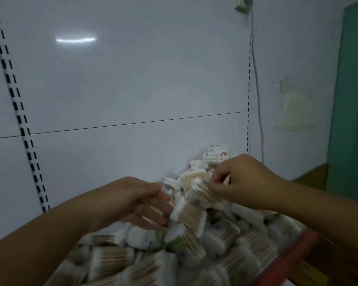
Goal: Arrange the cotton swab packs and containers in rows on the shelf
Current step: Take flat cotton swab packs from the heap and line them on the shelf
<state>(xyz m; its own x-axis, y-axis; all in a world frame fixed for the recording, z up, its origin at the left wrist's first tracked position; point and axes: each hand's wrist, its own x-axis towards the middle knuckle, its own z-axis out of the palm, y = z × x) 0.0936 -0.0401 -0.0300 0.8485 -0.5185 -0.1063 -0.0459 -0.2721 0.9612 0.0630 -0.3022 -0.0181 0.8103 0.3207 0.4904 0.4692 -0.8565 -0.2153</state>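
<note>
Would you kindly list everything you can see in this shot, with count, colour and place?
swab packs: many, too blurred to count, white with tan sticks, heaped on the shelf
top pack: one, white and tan, atop the heap
labelled pack: one, white, at the heap's back
shelf edge: one, red, lower right
back panel: white, behind the heap
slotted uprights: two, white with black slots, either side of the panel
cable: one, grey, down the wall at right
door: one, green, far right
left hand: at the heap's left side, grip blurred
right hand: pinches the top pack
</note>
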